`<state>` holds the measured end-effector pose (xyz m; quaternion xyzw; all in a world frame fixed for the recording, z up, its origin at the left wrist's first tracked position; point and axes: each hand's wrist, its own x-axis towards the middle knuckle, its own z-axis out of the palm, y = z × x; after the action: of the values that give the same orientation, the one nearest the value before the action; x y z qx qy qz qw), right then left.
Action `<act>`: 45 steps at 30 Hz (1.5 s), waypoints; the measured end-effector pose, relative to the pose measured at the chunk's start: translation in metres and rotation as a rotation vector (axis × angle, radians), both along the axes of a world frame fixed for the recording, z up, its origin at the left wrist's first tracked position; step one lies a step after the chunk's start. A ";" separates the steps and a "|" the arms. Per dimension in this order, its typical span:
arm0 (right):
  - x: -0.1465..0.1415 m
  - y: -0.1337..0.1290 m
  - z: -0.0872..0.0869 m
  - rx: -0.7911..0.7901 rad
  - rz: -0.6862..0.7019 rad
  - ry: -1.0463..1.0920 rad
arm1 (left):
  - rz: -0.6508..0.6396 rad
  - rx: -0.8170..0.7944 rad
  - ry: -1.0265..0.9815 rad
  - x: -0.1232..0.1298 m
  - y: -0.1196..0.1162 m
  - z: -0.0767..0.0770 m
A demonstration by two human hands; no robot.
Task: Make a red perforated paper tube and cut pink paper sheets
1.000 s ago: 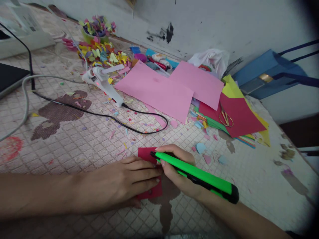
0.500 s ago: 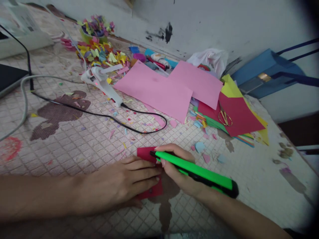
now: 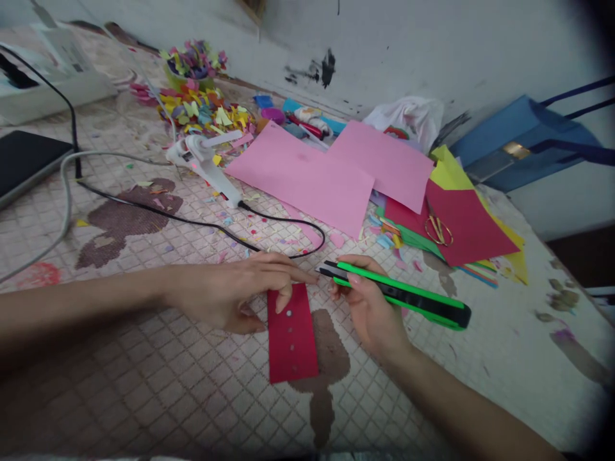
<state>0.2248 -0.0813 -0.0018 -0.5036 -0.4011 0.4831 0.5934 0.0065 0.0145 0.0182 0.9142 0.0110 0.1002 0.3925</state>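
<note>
A small red paper strip (image 3: 303,339) with a row of several small round marks lies on the patterned tablecloth. Over its top end rests my left hand (image 3: 240,288), fingers apart, with fingertips at the upper edge of the strip and nothing visibly gripped. To the right, my right hand (image 3: 369,307) is closed around a green and black utility knife (image 3: 408,294). The knife's tip points left, close to the left fingertips and off the strip.
Behind the hands are a white glue gun (image 3: 211,173) with a black cable, large pink sheets (image 3: 307,179), and red paper (image 3: 471,224) with gold scissors (image 3: 438,229). Cut paper pieces (image 3: 202,109) lie at the back left, a dark flat device (image 3: 31,160) at far left.
My left hand has slid up the strip, uncovering its lower part and the marks. My right hand has lifted the knife off the strip and moved right.
</note>
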 end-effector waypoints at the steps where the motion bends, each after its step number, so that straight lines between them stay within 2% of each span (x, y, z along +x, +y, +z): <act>1: 0.000 0.000 0.000 -0.006 -0.001 0.000 | -0.013 0.014 0.006 0.000 0.000 0.000; 9: 0.003 -0.001 -0.004 -0.006 -0.003 0.034 | 0.009 0.032 0.001 0.003 -0.001 -0.001; 16: 0.002 -0.002 0.000 0.000 -0.016 0.053 | 0.141 -0.027 0.002 0.001 -0.001 -0.012; 21: 0.002 -0.009 0.001 0.054 0.031 0.013 | 0.078 -0.151 0.017 -0.006 0.003 -0.012; 26: 0.003 -0.019 -0.004 0.100 0.135 -0.051 | 0.084 -0.148 -0.019 -0.004 0.004 -0.013; 29: 0.002 -0.025 0.000 0.126 0.208 -0.149 | 0.144 -0.118 -0.010 -0.003 -0.001 -0.014; 32: -0.003 -0.028 0.011 0.133 0.292 -0.359 | 0.218 -0.058 0.001 -0.004 -0.006 -0.016; 36: -0.011 -0.027 0.020 0.206 0.333 -0.516 | 0.258 -0.060 0.003 -0.007 -0.008 -0.018; 40: -0.015 -0.023 0.018 0.245 0.357 -0.600 | 0.253 -0.115 0.007 -0.010 -0.005 -0.015; 45: -0.013 -0.021 0.014 0.241 0.371 -0.611 | 0.231 -0.087 -0.017 -0.010 -0.004 -0.014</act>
<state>0.2119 -0.1019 0.0118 -0.4698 -0.6981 0.3590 0.4038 -0.0037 0.0106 0.0046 0.8881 0.1173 0.1517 0.4177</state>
